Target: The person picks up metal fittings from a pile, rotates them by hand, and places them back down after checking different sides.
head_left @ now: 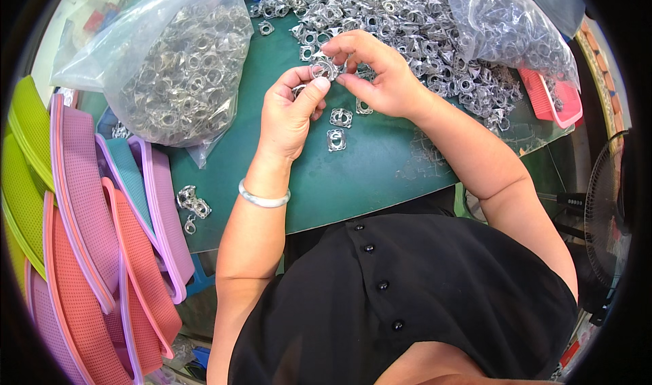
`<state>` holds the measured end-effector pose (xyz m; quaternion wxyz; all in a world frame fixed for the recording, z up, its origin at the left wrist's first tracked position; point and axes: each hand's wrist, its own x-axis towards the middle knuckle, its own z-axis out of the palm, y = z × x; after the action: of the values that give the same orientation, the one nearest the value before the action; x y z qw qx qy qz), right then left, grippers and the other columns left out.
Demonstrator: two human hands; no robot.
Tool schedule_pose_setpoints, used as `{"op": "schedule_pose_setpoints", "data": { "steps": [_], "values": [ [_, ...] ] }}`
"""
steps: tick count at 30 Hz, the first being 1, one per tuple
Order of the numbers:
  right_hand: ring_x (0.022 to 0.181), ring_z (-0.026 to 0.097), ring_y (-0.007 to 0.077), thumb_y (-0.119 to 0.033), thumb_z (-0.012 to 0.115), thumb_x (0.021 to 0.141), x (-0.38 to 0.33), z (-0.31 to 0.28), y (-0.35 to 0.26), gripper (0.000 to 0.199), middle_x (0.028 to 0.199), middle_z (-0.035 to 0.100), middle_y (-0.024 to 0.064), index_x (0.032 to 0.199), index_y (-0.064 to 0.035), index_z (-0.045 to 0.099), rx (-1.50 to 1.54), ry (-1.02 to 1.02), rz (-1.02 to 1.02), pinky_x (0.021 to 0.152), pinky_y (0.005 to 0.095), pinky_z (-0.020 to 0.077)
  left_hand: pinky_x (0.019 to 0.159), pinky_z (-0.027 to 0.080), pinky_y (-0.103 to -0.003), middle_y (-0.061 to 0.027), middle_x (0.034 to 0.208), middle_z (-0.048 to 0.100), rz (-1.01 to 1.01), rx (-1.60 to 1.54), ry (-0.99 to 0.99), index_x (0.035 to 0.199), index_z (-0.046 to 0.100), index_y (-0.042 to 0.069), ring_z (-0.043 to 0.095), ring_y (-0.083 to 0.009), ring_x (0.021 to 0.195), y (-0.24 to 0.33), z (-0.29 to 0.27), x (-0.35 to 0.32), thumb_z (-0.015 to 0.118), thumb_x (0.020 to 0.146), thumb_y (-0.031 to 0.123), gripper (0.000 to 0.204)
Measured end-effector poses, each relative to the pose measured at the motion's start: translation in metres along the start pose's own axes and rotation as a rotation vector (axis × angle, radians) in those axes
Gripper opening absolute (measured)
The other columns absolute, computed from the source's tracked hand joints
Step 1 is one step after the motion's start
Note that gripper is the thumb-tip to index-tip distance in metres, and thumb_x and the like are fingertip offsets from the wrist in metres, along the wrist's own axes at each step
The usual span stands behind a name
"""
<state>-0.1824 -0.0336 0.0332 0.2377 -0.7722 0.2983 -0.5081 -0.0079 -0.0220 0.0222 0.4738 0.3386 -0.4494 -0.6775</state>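
A small silver metal part with a round ring opening (323, 70) is pinched between the thumb and fingers of my left hand (292, 110). Another bit of silver metal shows behind that thumb, mostly hidden. My right hand (384, 76) meets the part from the right, thumb and curled fingers at its edge and index finger arched above. Below the hands, two similar square metal pieces (336, 140) lie apart on the green tabletop (272, 195). One more piece (363, 106) rests beneath my right wrist. Beyond my hands spreads a big heap of such pieces (387, 11).
A clear bag full of metal pieces (190, 72) stands at left; another bag (509, 25) sits at the far right above a pink basket (550, 96). Colourful plastic baskets (88, 195) are stacked left of the table. A few pieces (193, 201) lie near its left edge. A fan (604, 208) stands at right.
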Motion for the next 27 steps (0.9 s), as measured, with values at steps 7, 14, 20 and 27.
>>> {"op": "schedule_pose_setpoints", "data": {
  "steps": [7,14,20,27],
  "values": [
    [0.077,0.058,0.0136,0.008,0.056,0.070,-0.001,0.000,0.006,0.035,0.092,0.058,0.0058,0.103,-0.0048,0.056,-0.032,0.035,-0.017,0.061,0.0239,0.0462,0.052,0.039,-0.019,0.0013,0.081,0.056,0.173,0.136,0.007,0.096,0.057,0.004,0.048,-0.0047,0.063,-0.001,0.007,-0.001,0.064,0.079,0.011,0.020],
    [0.073,0.057,0.0136,0.002,0.057,0.073,-0.002,-0.009,0.004,0.029,0.080,0.059,0.0052,0.102,-0.0031,0.056,-0.071,-0.246,0.127,0.065,0.0267,0.0455,0.049,0.042,-0.023,-0.0107,0.098,0.058,-0.068,-0.466,-0.079,0.108,0.048,0.008,0.060,-0.0183,0.071,0.002,-0.014,0.005,0.048,0.084,0.014,0.025],
    [0.078,0.053,0.0215,-0.013,0.065,0.063,0.001,-0.014,-0.001,0.020,0.075,0.057,0.0025,0.083,-0.0112,0.063,-0.308,-0.507,-0.099,0.076,0.0348,0.0379,0.051,0.044,-0.025,-0.0146,0.111,0.055,-0.094,-0.716,-0.236,0.121,0.043,0.010,0.062,-0.0263,0.085,0.004,-0.020,0.007,0.046,0.085,0.019,0.037],
    [0.077,0.050,0.0213,-0.007,0.061,0.070,-0.004,-0.009,0.001,0.015,0.075,0.053,0.0028,0.085,-0.0094,0.062,-0.353,-0.579,-0.124,0.076,0.0327,0.0356,0.048,0.042,-0.024,-0.0129,0.107,0.055,-0.077,-0.653,-0.105,0.113,0.047,0.010,0.060,-0.0252,0.086,0.002,-0.020,0.007,0.043,0.087,0.013,0.026]
  ]
}}
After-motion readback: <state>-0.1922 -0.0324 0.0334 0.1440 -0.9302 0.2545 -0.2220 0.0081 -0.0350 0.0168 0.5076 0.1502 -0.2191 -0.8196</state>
